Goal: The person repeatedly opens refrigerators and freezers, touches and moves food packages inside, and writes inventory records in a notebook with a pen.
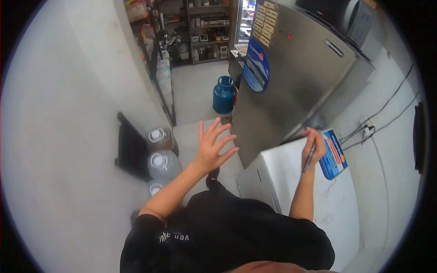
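Note:
My left hand (213,146) is raised in front of me with its fingers spread, holding nothing. To the right, my right hand (315,144) is closed around a slim dark grey pen (309,159), whose lower end points back toward me. That hand is over the far end of a white-topped appliance (291,175), close to a blue label (333,154) on its surface. Whether the hand touches the top, I cannot tell.
A tall steel refrigerator (291,73) stands ahead on the right. A blue gas cylinder (223,95) is on the floor beside it. Large clear water bottles (165,164) line the left wall. Stocked shelves (209,41) stand at the back. Cables (387,116) run along the right wall.

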`<state>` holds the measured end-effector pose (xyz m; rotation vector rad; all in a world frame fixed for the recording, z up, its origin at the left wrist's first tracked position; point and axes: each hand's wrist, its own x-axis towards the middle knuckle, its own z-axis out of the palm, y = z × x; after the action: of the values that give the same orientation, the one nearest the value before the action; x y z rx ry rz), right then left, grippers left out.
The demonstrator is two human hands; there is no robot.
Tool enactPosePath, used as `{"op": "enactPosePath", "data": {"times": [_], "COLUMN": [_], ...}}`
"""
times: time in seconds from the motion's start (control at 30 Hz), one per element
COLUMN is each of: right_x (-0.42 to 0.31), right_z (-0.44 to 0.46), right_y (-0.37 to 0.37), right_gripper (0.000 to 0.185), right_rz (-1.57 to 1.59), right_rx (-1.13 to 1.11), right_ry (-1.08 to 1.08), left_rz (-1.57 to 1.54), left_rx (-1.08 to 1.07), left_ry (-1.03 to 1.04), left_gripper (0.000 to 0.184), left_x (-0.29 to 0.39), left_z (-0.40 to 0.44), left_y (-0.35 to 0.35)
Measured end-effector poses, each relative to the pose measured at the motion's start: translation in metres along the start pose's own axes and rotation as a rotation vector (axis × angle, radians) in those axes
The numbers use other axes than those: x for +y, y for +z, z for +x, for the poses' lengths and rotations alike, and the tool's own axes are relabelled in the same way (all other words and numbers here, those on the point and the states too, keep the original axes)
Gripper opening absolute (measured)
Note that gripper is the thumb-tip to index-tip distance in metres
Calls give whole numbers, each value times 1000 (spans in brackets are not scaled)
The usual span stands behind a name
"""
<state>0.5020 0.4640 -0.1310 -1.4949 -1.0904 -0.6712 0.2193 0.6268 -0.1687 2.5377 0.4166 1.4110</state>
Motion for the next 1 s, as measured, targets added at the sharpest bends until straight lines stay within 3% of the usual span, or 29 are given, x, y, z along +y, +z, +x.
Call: {"op": "enactPosePath", "data": {"times": [0.07, 0.17, 0.27, 0.33, 0.4, 0.47, 0.53, 0.6, 0.63, 0.7, 0.73, 0.8, 0.93, 1.0], "right_x": [32, 66, 54, 36, 24, 23, 47, 53, 69, 91, 93, 79, 89, 70], "right_z": [22, 81, 165, 237, 303, 362, 409, 437, 446, 459, 463, 471, 472, 479], "right_y": [45, 117, 198, 239, 287, 339, 385, 428, 443, 469, 476, 491, 507, 519], "right_gripper": [3, 16, 17, 16, 12, 10, 11, 13, 13, 13, 13, 13, 16, 18], "right_rz": [9, 66, 247, 10, -247, -284, -480, -430, -475, -727, -778, -905, -908, -850], "right_rx": [104, 275, 418, 362, 357, 326, 147, 81, 100, 255, 257, 130, 271, 363], "right_ry": [-66, -113, -232, -420, -454, -326, -255, -137, -107, -316, -291, 133, 116, 272], "left_rz": [-10, -45, -139, -54, -100, -141, -213, -318, -397, -487, -545, -639, -756, -795], "left_rx": [6, 8, -70, 17, 75, 123, 103, 24, -24, -100, -133, -176, -233, -245], "left_ry": [48, 106, -23, -72, -112, -138, -126, -28, 53, 178, 268, 301, 353, 346], "left_gripper": [34, 25, 26, 26, 27, 27, 23, 20, 17, 13, 10, 9, 8, 7], "left_x": [-56, -143, -226, -283, -334, -378, -420, -451, -465, -491, -504, -523, -558, -569], "left_z": [35, 88, 137, 170, 197, 224, 247, 275, 289, 314, 326, 349, 386, 405], "left_y": [28, 58, 66, 63, 72, 94, 123, 151, 165, 186, 193, 196, 190, 200]}}
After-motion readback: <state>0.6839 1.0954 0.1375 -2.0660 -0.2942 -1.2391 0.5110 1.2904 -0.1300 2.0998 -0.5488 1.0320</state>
